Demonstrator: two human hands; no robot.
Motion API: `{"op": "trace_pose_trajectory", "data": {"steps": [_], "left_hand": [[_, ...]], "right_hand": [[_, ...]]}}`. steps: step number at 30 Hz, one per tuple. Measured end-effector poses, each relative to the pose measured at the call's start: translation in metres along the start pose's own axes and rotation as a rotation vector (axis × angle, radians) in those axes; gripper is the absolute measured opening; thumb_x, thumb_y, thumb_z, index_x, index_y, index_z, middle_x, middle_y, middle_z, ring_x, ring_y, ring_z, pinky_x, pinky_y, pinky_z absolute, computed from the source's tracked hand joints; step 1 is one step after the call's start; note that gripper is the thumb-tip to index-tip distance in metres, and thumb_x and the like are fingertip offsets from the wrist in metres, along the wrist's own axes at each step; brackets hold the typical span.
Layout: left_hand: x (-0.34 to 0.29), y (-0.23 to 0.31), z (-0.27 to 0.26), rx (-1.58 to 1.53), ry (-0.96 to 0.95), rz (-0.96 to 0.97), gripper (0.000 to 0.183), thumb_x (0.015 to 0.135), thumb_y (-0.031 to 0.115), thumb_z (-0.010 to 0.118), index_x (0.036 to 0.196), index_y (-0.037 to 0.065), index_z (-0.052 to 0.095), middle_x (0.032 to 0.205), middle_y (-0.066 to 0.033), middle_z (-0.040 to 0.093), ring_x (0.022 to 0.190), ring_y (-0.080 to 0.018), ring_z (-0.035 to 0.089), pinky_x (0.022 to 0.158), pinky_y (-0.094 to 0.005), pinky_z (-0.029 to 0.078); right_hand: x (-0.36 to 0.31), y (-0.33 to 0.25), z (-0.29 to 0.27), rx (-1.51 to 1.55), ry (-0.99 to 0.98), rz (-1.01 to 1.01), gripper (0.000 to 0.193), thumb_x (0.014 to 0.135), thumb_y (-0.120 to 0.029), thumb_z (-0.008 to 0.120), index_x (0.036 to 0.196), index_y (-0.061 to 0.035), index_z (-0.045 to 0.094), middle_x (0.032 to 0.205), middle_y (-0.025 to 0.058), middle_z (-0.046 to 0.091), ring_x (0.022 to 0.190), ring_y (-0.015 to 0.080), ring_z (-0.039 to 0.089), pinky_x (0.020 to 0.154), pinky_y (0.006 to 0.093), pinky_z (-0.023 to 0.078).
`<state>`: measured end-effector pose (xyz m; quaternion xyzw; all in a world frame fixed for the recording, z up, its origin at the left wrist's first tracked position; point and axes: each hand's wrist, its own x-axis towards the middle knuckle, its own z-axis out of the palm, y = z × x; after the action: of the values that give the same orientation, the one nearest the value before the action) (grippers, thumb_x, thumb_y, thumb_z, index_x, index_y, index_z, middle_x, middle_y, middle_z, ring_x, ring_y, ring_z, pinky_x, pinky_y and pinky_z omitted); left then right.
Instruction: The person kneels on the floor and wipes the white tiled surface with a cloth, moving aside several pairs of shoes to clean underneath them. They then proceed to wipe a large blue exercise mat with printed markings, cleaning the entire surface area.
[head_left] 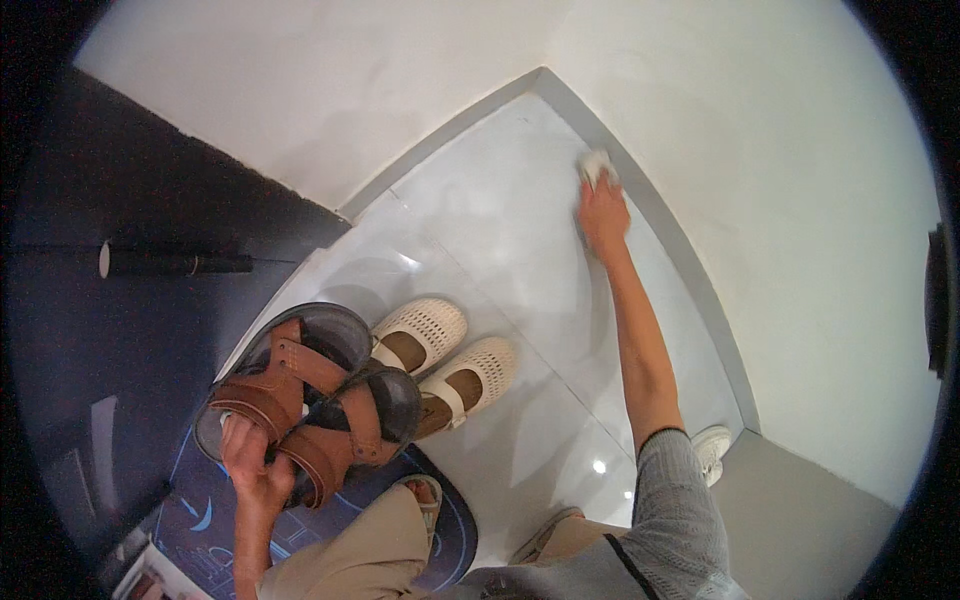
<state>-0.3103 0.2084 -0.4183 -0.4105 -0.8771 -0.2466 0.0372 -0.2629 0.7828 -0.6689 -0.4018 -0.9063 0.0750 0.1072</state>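
ok, right hand holds crumpled whitish cloth on glossy white floor tiles.
left hand, well apart, grips brown leather sandals with black soles by the straps. cloth sits just beside grey skirting, blurred; i'd press it flat, follow that edge to the corner, keep sandals off wiped tile.

The right arm stretches out nearly straight, the right hand palm-down by the right edge of the floor, near its far corner; the left hand curls tightly, nearer the left edge.
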Motion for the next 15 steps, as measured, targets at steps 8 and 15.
{"op": "trace_pose_trajectory", "data": {"steps": [8, 15], "left_hand": [[-0.009, 0.006, -0.025, 0.072, -0.039, -0.016, 0.033, 0.053, 0.002, 0.058, 0.086, -0.003, 0.061, 0.089, -0.0188, 0.059, 0.082, -0.0410, 0.056, 0.074, -0.0449, 0.046], [-0.014, 0.015, -0.017, 0.049, -0.012, -0.193, 0.038, 0.058, -0.001, 0.060, 0.096, -0.003, 0.061, 0.098, -0.0209, 0.061, 0.092, -0.0439, 0.058, 0.084, -0.0482, 0.046]], "right_hand": [[0.002, -0.200, 0.023, 0.135, -0.214, -0.318, 0.048, 0.096, -0.032, 0.050, 0.138, -0.0098, 0.048, 0.121, 0.0207, 0.055, 0.100, 0.0406, 0.063, 0.077, 0.0534, 0.055], [-0.111, -0.245, 0.019, 0.165, -0.381, -0.923, 0.045, 0.091, -0.025, 0.058, 0.134, -0.0377, 0.058, 0.116, 0.0108, 0.062, 0.111, 0.0290, 0.059, 0.089, 0.0437, 0.051]]}}
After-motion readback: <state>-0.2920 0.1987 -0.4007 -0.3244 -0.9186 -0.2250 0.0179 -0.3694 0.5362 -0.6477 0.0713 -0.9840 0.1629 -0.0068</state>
